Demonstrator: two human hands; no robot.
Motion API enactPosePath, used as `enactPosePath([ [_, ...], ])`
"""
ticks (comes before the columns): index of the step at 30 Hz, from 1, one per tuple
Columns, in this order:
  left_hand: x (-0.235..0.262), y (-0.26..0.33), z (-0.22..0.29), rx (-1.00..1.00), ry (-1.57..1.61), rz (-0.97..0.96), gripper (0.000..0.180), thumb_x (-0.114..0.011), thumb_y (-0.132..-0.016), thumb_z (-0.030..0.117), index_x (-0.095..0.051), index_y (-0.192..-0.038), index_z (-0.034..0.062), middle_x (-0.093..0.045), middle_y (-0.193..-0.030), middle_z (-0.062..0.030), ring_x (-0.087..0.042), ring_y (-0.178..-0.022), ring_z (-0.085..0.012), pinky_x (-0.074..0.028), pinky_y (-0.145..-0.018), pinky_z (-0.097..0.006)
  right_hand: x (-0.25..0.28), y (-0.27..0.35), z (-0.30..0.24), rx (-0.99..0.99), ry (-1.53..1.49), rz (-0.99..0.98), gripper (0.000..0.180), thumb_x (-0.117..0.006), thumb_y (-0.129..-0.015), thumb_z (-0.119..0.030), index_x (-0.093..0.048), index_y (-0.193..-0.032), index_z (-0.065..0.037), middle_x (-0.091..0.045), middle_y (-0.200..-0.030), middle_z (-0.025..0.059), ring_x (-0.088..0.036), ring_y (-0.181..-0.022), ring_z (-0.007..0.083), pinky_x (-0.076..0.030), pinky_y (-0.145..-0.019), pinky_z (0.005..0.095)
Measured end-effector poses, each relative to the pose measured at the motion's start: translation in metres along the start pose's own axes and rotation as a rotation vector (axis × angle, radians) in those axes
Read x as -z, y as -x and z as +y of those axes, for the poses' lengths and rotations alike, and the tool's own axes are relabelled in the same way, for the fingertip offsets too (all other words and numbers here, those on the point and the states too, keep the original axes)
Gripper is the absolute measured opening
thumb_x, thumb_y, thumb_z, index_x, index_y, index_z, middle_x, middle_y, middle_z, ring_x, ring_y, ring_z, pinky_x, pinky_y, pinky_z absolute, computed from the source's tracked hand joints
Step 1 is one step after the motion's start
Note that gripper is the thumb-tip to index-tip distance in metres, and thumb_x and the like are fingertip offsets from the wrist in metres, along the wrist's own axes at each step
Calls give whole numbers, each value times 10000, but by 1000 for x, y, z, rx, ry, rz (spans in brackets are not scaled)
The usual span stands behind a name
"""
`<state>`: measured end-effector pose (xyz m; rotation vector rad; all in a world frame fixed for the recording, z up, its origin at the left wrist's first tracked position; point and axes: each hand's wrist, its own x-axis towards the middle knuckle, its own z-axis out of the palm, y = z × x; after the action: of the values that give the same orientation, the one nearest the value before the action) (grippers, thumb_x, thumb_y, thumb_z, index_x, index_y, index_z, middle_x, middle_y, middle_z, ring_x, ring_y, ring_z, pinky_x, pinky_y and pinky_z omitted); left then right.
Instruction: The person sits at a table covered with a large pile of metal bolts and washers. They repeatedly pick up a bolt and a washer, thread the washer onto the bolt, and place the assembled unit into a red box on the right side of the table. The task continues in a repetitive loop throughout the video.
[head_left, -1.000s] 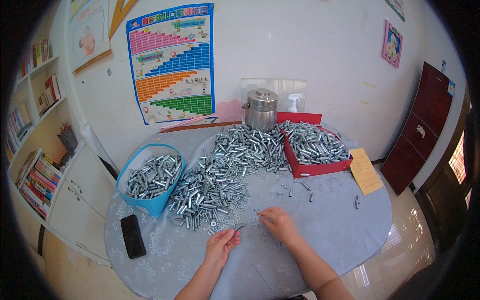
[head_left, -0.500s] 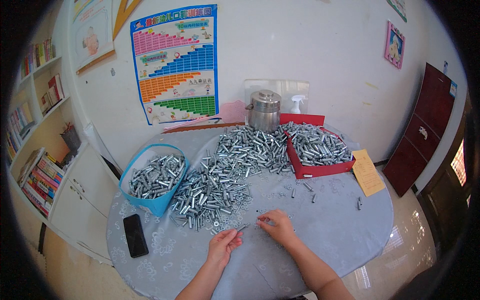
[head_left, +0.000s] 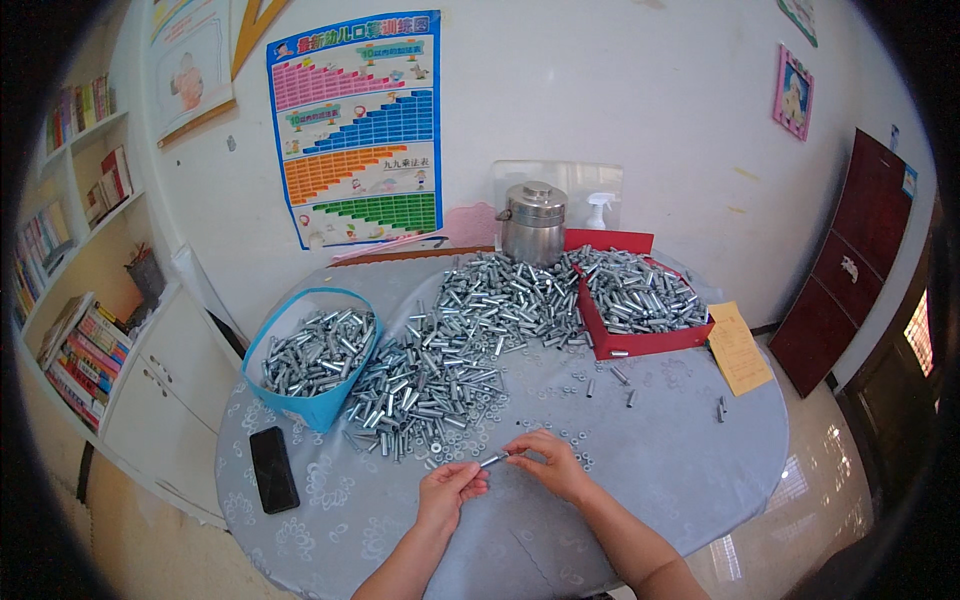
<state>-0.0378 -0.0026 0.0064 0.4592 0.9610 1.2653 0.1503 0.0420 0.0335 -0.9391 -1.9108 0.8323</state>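
A silvery sleeve anchor bolt (head_left: pixel 492 461) points up and right from my left hand (head_left: pixel 452 492), whose fingers pinch its near end. At the bolt's far end are the closed fingertips of my right hand (head_left: pixel 545 463); whatever small piece they hold there is too small to make out. Just beyond my hands, loose washers and nuts (head_left: pixel 480 430) lie on the cloth. Behind them spreads a big heap of metal anchor bolts (head_left: pixel 430 375), reaching back to a steel pot.
A blue bin (head_left: pixel 318 411) full of bolts stands left, a red box (head_left: pixel 655 343) of bolts right. The steel pot (head_left: pixel 534 225) is at the back. A black phone (head_left: pixel 273 470) lies left, a yellow paper (head_left: pixel 740 350) right. A few single bolts (head_left: pixel 620 376) lie near the red box.
My right hand has moved left from the loose washers and nuts to the bolt's end. My left hand still holds the bolt, nearly in place.
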Motion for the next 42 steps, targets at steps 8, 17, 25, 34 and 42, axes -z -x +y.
enactPosePath([
  [8,-10,7,0,-114,-130,-19,112,-605,-798,47,-579,-873,-32,-630,-794,-150,-616,-619,-177,-534,-581,-273,-2,6,11,-279,154,-133,271,-498,-878,-249,-621,-791,-23,-596,-730,96,-562,-693,220,-439,-657,301],
  [17,-1,-1,-2,-110,-9,36,123,-611,-795,43,-568,-864,-49,-621,-783,-156,-615,-629,-191,-537,-586,-272,-3,9,15,-371,-81,-140,325,-446,-911,-274,-629,-853,-11,-593,-696,75,-551,-648,147,-441,-613,272],
  [25,-2,-1,-2,-122,3,50,124,-613,-793,43,-568,-866,-47,-620,-778,-153,-616,-634,-187,-539,-583,-273,-5,8,6,-320,-162,-61,318,-437,-912,-281,-627,-940,-27,-598,-742,52,-550,-671,123,-439,-617,255],
  [34,-4,0,-1,-140,-15,49,129,-611,-794,41,-563,-875,-47,-621,-783,-157,-620,-647,-189,-543,-590,-275,-9,9,19,-270,-194,-91,291,-445,-908,-272,-593,-1015,-46,-607,-777,78,-566,-700,151,-441,-636,267],
  [42,-1,-1,-6,-172,-60,19,123,-608,-797,41,-567,-886,-34,-624,-806,-156,-622,-659,-196,-545,-606,-283,-14,12,17,-342,-203,-98,258,-488,-891,-247,-605,-934,-21,-595,-738,56,-550,-674,113,-444,-635,250],
])
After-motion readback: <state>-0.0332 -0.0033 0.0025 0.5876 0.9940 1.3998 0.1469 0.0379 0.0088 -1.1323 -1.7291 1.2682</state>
